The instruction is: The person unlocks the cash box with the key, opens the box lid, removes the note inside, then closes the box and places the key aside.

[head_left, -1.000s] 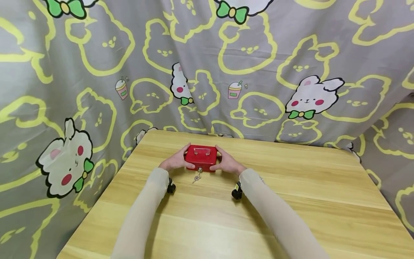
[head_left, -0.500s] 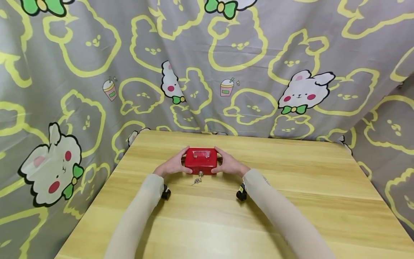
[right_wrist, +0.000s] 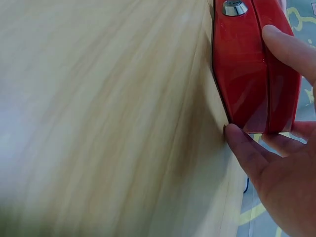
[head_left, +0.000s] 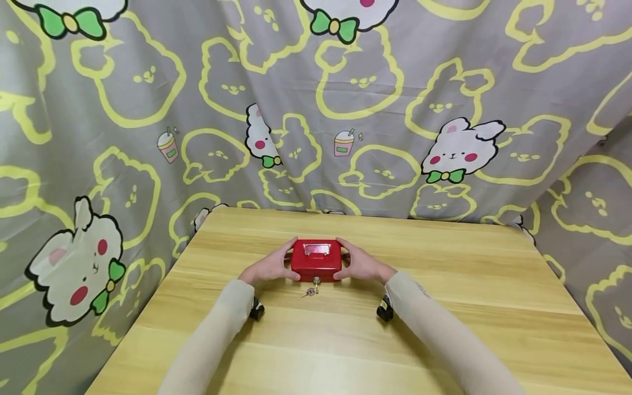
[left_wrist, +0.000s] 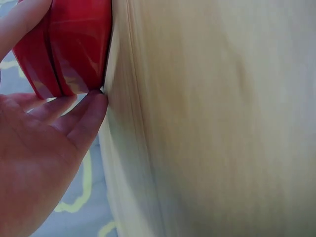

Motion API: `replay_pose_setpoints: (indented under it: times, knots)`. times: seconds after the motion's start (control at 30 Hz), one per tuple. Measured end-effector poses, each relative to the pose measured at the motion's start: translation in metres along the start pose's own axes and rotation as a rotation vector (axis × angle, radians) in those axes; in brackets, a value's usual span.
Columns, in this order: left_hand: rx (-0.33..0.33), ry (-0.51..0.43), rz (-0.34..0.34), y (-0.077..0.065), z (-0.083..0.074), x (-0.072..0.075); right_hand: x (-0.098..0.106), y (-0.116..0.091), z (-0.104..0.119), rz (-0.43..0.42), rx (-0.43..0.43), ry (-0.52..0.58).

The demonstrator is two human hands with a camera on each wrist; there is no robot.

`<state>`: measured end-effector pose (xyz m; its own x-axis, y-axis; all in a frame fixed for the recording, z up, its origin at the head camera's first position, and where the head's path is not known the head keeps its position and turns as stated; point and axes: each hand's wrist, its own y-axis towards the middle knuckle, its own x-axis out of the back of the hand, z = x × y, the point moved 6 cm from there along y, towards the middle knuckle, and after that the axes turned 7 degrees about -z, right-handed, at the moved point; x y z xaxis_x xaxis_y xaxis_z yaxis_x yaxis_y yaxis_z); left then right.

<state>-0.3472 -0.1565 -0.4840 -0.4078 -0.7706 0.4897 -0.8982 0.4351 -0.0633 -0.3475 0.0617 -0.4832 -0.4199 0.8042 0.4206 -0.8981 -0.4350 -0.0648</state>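
Note:
A small red cash box (head_left: 316, 259) rests on the wooden table with its lid down and a metal handle (head_left: 317, 249) on top. From the lock on its front hang keys (head_left: 310, 292); the right wrist view shows the silver lock (right_wrist: 234, 8). My left hand (head_left: 270, 267) grips the box's left end, thumb at the front corner, fingers spread along the side. Mirroring it, my right hand (head_left: 364, 266) grips the right end, its thumb (right_wrist: 289, 47) pressed on the red front. Fingertips in both wrist views reach down to the box's bottom edge.
The wooden table (head_left: 316, 345) stretches around the box on all sides. Behind it and at the sides hangs a grey curtain (head_left: 296, 71) with yellow outlines and white rabbits. Black wrist cameras (head_left: 384, 310) sit under the beige sleeves (head_left: 444, 340).
Both hands, gripping the cash box, have brought it a little away from the table's back edge and to the right. The head view has shifted slightly too.

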Motion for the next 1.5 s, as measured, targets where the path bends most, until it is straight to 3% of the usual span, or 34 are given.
replay_pose_setpoints:
  times: [0.3,0.77,0.97,1.5]
  knots:
    - [-0.010,0.027,-0.013,0.006,-0.013,-0.015,0.016,-0.012,-0.006,-0.017,0.008,-0.025]
    - [-0.025,0.054,0.020,0.018,-0.032,-0.046,0.042,-0.038,-0.014,-0.004,0.037,-0.081]
    - [-0.043,0.071,0.022,0.021,-0.036,-0.053,0.049,-0.042,-0.021,-0.011,0.019,-0.127]
    - [-0.034,0.084,0.038,0.024,-0.044,-0.068,0.059,-0.058,-0.029,-0.012,0.039,-0.108]
